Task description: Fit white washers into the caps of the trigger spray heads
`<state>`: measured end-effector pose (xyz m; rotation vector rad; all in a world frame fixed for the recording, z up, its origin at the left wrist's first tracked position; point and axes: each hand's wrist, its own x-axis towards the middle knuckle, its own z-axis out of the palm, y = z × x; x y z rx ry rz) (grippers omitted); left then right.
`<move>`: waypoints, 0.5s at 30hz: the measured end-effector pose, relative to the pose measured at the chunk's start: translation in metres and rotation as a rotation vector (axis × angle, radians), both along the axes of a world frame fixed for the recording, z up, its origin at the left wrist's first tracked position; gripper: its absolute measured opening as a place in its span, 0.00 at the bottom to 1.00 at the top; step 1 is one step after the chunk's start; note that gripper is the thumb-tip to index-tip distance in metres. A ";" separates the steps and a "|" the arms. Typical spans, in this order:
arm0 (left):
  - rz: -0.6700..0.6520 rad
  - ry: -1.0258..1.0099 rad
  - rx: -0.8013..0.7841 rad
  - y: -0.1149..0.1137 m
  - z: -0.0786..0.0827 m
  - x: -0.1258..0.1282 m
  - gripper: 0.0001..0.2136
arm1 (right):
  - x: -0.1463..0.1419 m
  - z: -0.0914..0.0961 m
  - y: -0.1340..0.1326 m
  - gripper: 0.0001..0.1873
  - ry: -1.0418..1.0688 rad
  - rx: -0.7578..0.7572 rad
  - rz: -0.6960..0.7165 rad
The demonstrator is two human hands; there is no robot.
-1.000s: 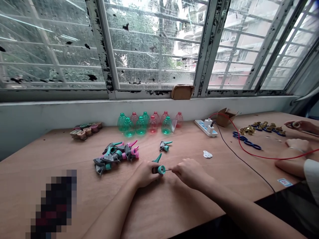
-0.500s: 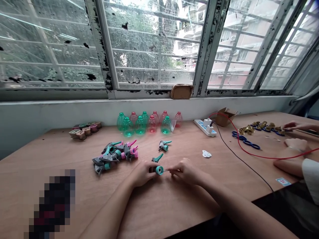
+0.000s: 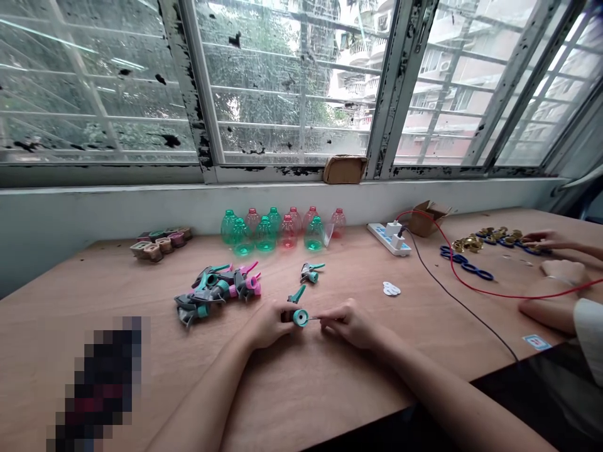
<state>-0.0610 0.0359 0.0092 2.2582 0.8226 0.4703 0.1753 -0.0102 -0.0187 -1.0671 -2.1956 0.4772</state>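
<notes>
My left hand [image 3: 269, 323] is closed around a grey and teal spray trigger head [image 3: 300, 317], its round teal collar turned toward me. From the right, my right hand [image 3: 347, 322] pinches a thin metal rod-like tool [image 3: 316, 318], whose far end reaches the collar's edge; whether it touches is too small to tell. A second teal spray head [image 3: 309, 272] lies just beyond my hands. To the left is a pile of grey spray heads [image 3: 217, 294] with teal and pink parts.
Green and pink clear bottles [image 3: 266, 236] stand along the wall. Stacked small blocks [image 3: 162, 243] sit at left. A power strip [image 3: 389, 240], a red cable [image 3: 490, 294], white discs [image 3: 391, 289] and blue rings [image 3: 466, 263] lie at right, near another person's hands [image 3: 563, 271].
The view has shifted slightly. Both my hands keep nearly the same pose around the spray head and tool. The other person's far hand has moved slightly.
</notes>
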 end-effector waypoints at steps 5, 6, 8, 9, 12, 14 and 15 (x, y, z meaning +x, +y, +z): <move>0.013 -0.027 -0.021 -0.003 -0.002 0.002 0.09 | -0.006 -0.005 0.000 0.14 0.101 -0.011 0.001; 0.009 -0.029 -0.021 -0.003 -0.002 0.003 0.09 | -0.007 -0.005 -0.001 0.14 0.114 -0.013 0.001; 0.015 -0.030 -0.015 -0.003 -0.003 0.003 0.09 | -0.010 -0.006 -0.001 0.13 0.155 -0.016 -0.005; 0.024 -0.027 -0.013 -0.002 -0.004 0.003 0.09 | -0.011 -0.007 -0.001 0.13 0.177 -0.016 -0.013; 0.051 -0.019 -0.004 -0.002 -0.005 0.003 0.10 | -0.012 -0.009 0.000 0.13 0.220 -0.012 -0.032; 0.058 -0.007 0.007 -0.003 -0.005 0.003 0.10 | -0.012 -0.011 0.000 0.12 0.230 -0.018 -0.034; 0.062 -0.001 0.013 -0.003 -0.005 0.003 0.09 | -0.012 -0.012 0.000 0.12 0.234 -0.021 -0.033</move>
